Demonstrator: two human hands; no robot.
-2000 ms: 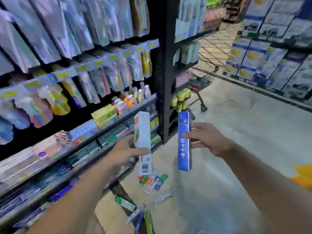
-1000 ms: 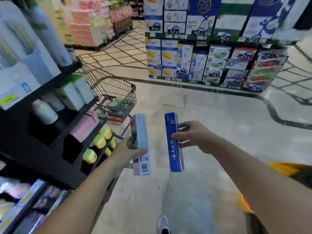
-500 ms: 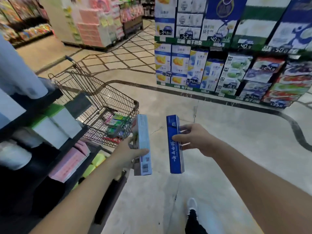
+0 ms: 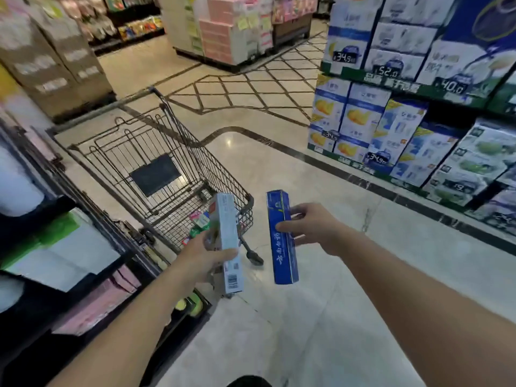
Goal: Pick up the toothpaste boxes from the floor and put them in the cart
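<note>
Polished shop floor [image 4: 279, 169]; beside wire cart [image 4: 156, 174], left hand [image 4: 205, 254] gripping pale toothpaste box [image 4: 226, 241], right hand [image 4: 312, 224] pinching blue toothpaste box [image 4: 280, 238].

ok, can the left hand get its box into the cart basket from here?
Probably yes. The left hand grips the pale box right beside the cart, whose open-topped basket shows nothing above its near rim.
</note>
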